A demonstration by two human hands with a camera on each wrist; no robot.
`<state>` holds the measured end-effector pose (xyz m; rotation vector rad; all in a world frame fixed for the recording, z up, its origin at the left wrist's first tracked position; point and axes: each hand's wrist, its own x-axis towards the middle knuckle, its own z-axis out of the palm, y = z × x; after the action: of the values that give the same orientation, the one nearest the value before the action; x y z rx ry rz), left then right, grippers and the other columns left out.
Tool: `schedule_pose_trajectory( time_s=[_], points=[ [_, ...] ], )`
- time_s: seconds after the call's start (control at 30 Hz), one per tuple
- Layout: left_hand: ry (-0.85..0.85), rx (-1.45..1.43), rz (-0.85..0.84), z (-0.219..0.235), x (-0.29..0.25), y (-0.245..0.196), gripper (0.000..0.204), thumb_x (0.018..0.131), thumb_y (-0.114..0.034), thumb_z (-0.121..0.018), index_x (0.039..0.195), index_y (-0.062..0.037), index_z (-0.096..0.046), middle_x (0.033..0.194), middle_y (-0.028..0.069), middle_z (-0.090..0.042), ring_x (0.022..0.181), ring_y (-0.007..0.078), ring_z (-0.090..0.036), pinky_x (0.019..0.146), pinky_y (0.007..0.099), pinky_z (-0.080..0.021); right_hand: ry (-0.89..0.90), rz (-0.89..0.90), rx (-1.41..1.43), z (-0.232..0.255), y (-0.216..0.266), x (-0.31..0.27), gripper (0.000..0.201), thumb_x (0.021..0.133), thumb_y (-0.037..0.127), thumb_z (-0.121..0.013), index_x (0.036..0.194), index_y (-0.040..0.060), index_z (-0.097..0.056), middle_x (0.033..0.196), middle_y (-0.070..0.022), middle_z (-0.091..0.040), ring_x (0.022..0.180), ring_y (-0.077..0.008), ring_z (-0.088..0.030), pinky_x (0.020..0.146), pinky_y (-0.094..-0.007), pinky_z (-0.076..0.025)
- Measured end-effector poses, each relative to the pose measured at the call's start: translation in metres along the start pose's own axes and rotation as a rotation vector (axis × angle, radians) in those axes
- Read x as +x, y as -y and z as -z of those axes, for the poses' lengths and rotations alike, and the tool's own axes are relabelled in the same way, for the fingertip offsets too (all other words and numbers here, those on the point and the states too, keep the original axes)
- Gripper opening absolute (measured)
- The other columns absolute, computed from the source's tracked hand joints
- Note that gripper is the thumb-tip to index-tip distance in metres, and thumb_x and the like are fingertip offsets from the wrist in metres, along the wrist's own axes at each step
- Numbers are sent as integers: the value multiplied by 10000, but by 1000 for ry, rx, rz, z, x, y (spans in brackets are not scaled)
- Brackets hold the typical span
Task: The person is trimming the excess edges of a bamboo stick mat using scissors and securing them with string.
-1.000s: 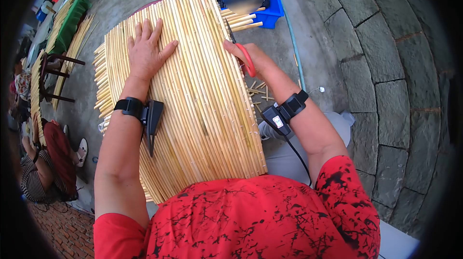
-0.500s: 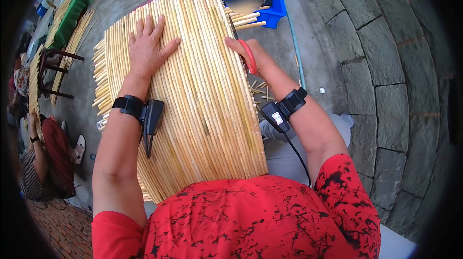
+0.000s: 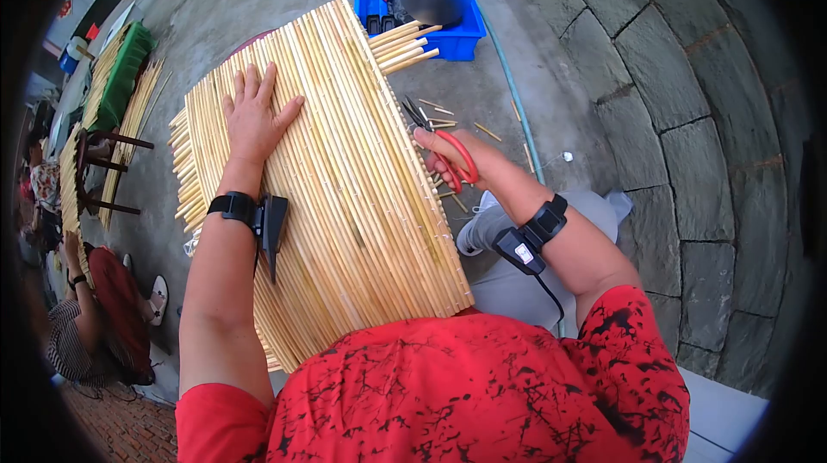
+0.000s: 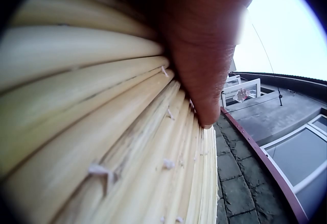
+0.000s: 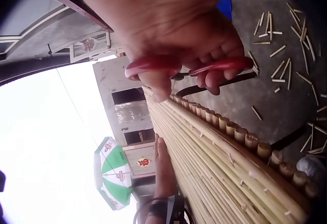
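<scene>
A mat of pale sticks tied side by side (image 3: 345,179) lies in front of the person's body, tilted across the head view. The left hand (image 3: 254,121) rests flat on its upper part, fingers spread. Beside the mat's right edge, the right hand (image 3: 458,157) holds red-handled scissors (image 3: 466,161), thumb and fingers through the loops, with the blades parted near the stick ends. In the right wrist view the cut ends (image 5: 251,141) form a row below the red handles (image 5: 153,63). White thread knots (image 4: 168,164) show on the sticks in the left wrist view.
A blue crate (image 3: 461,45) stands beyond the mat, with longer sticks (image 3: 405,48) jutting toward it. Short offcuts (image 5: 278,50) litter the floor. A hose (image 3: 517,105) runs along the right. Another person (image 3: 112,299) sits at the far left near a green container (image 3: 121,75).
The right hand and scissors have moved down along the mat's right edge and slightly outward, and the blades have parted. The left hand stays on the mat; the head view has shifted.
</scene>
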<state>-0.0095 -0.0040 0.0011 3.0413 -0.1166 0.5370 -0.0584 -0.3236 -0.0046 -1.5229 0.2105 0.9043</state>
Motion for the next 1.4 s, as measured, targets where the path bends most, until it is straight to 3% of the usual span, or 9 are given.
schedule_pose_trajectory(
  time_s=[0.37, 0.5, 0.63, 0.83, 1.03, 1.1, 1.23, 1.3, 1.4],
  points=[
    [64, -58, -27, 1, 7, 8, 732, 792, -594, -473, 1366, -167, -320, 1419, 182, -247, 1331, 344, -174, 1024, 553, -163, -192, 541, -103, -42, -50, -43, 376, 753, 298, -699, 882, -44, -611, 773, -87, -631, 692, -109, -573, 631, -251, -463],
    [130, -45, 2, 7, 7, 6, 743, 805, -581, -467, 1389, -171, -263, 1430, 189, -208, 1340, 341, -140, 1032, 546, -145, -156, 555, 3, -38, -57, -30, 305, 727, 247, -693, 838, -34, -648, 724, -106, -648, 636, -132, -588, 611, -273, -468],
    [-23, -44, -28, 22, -16, -15, 773, 806, -466, -553, 1408, -155, -182, 1433, 212, -170, 1343, 341, -125, 1041, 537, -134, -252, 552, -106, -33, -64, -21, 303, 728, 243, -688, 824, -41, -647, 714, -107, -645, 635, -131, -588, 606, -273, -466],
    [113, -215, -93, 74, -109, 13, 831, 751, -230, -662, 1404, -104, -164, 1423, 240, -168, 1322, 378, -165, 1035, 485, -198, -52, 472, 149, -37, -60, -39, 261, 764, 155, -667, 882, -72, -617, 792, -110, -641, 661, -141, -596, 627, -266, -476],
    [211, -240, 324, 105, -275, 78, 771, 795, -180, -623, 1398, -54, -158, 1414, 244, -191, 1295, 351, -248, 1009, 392, -270, -74, 419, 202, -40, -70, -33, 248, 760, 142, -647, 863, -81, -607, 780, -131, -637, 658, -162, -608, 613, -273, -479],
    [193, -535, 515, 76, -351, 121, 739, 834, -185, -596, 1403, -55, -142, 1347, 199, -307, 1184, 280, -399, 922, 329, -367, -91, 424, 157, -42, -73, -29, 246, 760, 154, -640, 842, -75, -607, 759, -125, -633, 649, -161, -605, 598, -271, -476],
    [205, -890, 914, 94, -380, 58, 710, 854, -173, -577, 1402, -52, -142, 1202, 133, -406, 1016, 191, -485, 805, 290, -429, -136, 472, 329, -45, -74, -21, 198, 729, 176, -677, 658, 9, -596, 604, -38, -569, 534, -111, -517, 507, -273, -414],
    [-119, -1121, 1128, 106, -366, 28, 699, 846, -145, -578, 1402, -72, -159, 1098, 95, -422, 902, 148, -499, 743, 258, -444, -188, 492, 362, -44, -72, -16, 194, 731, 173, -677, 684, 3, -597, 638, -47, -583, 552, -114, -524, 520, -272, -418],
    [-311, -1309, 1036, 94, -354, 49, 704, 838, -124, -574, 1405, -115, -157, 1234, 135, -359, 1008, 219, -485, 769, 318, -450, -190, 514, 281, -44, -71, -5, 192, 739, 170, -669, 715, -7, -598, 666, -57, -595, 575, -116, -541, 542, -264, -430]
  ],
)
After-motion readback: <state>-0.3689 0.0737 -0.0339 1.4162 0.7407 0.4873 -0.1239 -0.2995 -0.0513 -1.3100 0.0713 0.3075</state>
